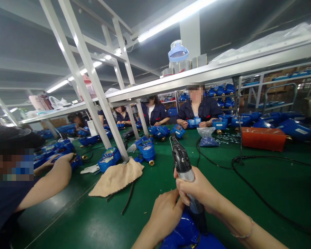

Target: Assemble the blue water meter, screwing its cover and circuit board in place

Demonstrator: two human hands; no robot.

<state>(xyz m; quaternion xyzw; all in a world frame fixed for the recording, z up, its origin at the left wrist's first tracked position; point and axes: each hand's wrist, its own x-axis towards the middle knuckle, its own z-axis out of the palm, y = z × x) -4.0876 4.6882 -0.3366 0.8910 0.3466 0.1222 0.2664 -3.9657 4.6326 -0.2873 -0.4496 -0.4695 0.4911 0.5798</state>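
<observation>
Black-and-silver power tool (pixel 181 157): tilted, above the blue meter, my right hand (pixel 197 188) wrapped round its barrel.
Blue meter (pixel 184 226): close before me, partly covered by my hands.
Left hand (pixel 164 214): beside the tool, fingertips hidden; I cannot tell whether it grips.
Tan cloth (pixel 116 178): by a white post (pixel 100 97).
Black cable (pixel 274 157): loops near the orange box (pixel 263 139).

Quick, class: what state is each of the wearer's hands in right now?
Left hand: against the blue part, fingertips hidden; grip cannot be told.
Right hand: closed around the black-and-silver power tool.
</observation>
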